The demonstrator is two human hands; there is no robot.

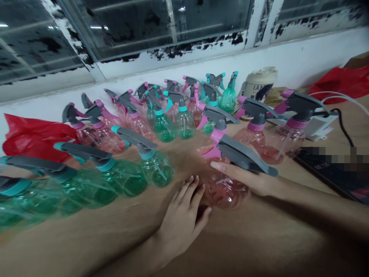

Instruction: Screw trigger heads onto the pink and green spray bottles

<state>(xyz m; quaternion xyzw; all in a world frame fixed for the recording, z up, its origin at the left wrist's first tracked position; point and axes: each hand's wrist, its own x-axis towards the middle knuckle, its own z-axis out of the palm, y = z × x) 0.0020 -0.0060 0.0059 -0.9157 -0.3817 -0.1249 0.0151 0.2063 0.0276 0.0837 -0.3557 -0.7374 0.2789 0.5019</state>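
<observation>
My right hand (256,179) is closed around the neck of a pink spray bottle (227,192), just under its grey head and pink trigger. Some of its fingers are hidden behind the bottle. Left of that bottle, my left hand (183,215) lies palm down on the wooden table (138,238), fingers extended, holding nothing. Another pink spray bottle (220,122) stands right behind the held one. A green spray bottle (158,169) with a turquoise collar is the nearest bottle beyond my left fingertips, at the end of a row of green ones.
Several pink and green spray bottles (184,123) crowd the back by the wall. Red plastic bags lie at the left (37,134) and far right (343,82). A white tub (259,86), a white device with cables (319,127) and a dark phone (325,169) are on the right.
</observation>
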